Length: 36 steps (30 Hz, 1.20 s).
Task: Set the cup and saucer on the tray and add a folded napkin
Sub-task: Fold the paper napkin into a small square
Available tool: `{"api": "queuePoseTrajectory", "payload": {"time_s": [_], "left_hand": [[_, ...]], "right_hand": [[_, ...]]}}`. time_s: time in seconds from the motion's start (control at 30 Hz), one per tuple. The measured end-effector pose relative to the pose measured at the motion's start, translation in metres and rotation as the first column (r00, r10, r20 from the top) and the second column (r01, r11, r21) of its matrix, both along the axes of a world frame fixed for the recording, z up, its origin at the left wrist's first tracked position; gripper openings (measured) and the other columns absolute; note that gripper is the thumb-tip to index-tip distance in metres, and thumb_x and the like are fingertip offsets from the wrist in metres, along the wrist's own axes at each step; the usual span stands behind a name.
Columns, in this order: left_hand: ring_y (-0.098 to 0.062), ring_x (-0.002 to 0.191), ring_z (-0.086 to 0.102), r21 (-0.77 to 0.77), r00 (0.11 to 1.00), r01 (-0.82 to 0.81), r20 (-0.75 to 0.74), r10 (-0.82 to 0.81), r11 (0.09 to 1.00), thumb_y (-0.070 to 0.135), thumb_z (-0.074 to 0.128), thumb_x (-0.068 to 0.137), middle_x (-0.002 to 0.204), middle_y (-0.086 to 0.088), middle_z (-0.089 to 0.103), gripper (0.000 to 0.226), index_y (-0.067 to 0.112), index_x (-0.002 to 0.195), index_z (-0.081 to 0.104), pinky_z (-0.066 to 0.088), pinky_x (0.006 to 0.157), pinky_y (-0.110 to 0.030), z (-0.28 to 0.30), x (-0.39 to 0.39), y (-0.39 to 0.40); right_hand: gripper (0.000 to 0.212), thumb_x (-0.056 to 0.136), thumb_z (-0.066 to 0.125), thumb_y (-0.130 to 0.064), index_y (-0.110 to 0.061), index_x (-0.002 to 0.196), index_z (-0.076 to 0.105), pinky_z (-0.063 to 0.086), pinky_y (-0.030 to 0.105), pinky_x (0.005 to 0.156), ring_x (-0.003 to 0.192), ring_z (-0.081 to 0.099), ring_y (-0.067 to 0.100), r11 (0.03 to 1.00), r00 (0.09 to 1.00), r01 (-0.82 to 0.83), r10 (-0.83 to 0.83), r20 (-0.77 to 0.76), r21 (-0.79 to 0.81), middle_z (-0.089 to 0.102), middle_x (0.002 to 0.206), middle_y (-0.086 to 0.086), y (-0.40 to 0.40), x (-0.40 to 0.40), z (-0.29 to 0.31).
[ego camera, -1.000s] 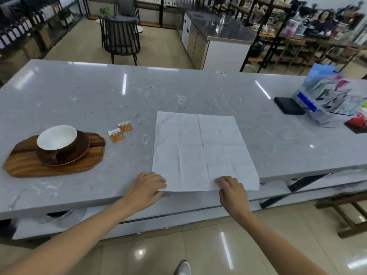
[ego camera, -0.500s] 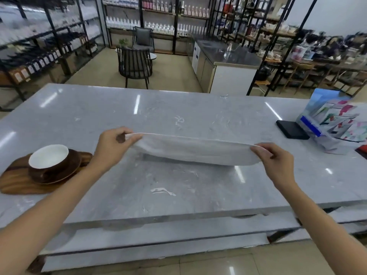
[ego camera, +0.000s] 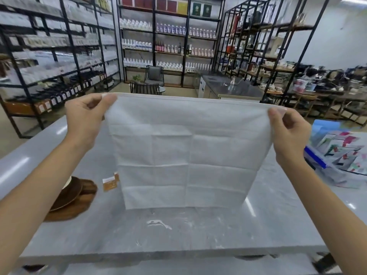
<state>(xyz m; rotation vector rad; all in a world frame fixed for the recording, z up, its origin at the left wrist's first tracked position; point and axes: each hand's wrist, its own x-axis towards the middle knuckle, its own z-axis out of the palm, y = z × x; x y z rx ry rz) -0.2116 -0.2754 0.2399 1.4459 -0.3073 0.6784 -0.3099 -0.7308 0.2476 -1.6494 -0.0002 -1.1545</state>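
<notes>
the left forearm hides most of the dark brown round saucer (ego camera: 72,192) and oval wooden tray (ego camera: 75,208); the cup cannot be made out; the background shelves (ego camera: 49,46) are blurred.

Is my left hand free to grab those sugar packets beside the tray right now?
Probably not: the left hand and right hand each pinch a top corner of the napkin, though the sugar packets lie uncovered.

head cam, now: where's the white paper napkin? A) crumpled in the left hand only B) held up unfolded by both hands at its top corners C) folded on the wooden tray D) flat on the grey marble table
B: the white paper napkin hangs open above the grey marble table, its top corners pinched by the left hand and the right hand.
</notes>
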Motion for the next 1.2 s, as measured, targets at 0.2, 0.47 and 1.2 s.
{"api": "queuePoseTrajectory", "payload": {"time_s": [0.2, 0.47, 1.2], "left_hand": [[0.004, 0.066, 0.069, 0.107, 0.994, -0.021, -0.106, 0.033, 0.994, 0.035, 0.08, 0.083, 0.076, 0.018, 0.078, 0.003, 0.036, 0.081, 0.081, 0.053, 0.057, -0.014, -0.008, 0.026, -0.011], [0.005, 0.058, 0.063, 0.438, 0.912, 0.082, -0.396, 0.11, 0.895, 0.033, 0.079, 0.085, 0.061, 0.019, 0.07, 0.007, 0.031, 0.082, 0.073, 0.046, 0.056, -0.013, -0.082, 0.066, -0.003], [0.002, 0.074, 0.071, 0.59, 0.909, 0.218, -0.413, 0.059, 0.778, 0.008, 0.082, 0.081, 0.085, 0.02, 0.077, 0.022, 0.03, 0.083, 0.079, 0.05, 0.07, -0.004, -0.187, -0.045, 0.025]], "right_hand": [[0.022, 0.089, 0.068, -0.04, -0.02, 0.082, 0.074, 0.05, 0.034, 0.067, 0.071, 0.058, 0.008, 0.995, 0.976, 0.004, -0.025, -0.218, -0.096, 0.068, 0.074, -0.003, -0.007, 0.052, -0.009], [0.014, 0.088, 0.074, -0.032, -0.025, 0.077, 0.076, 0.058, 0.034, 0.075, 0.085, 0.072, 0.022, 0.986, 0.773, -0.083, -0.027, -0.633, -0.144, 0.074, 0.075, -0.006, -0.019, 0.106, -0.073], [0.011, 0.094, 0.071, -0.017, -0.028, 0.093, 0.076, 0.054, 0.009, 0.073, 0.078, 0.073, -0.002, 0.879, 0.717, -0.282, -0.074, -0.693, -0.385, 0.076, 0.087, -0.017, -0.036, 0.002, -0.198]]}}
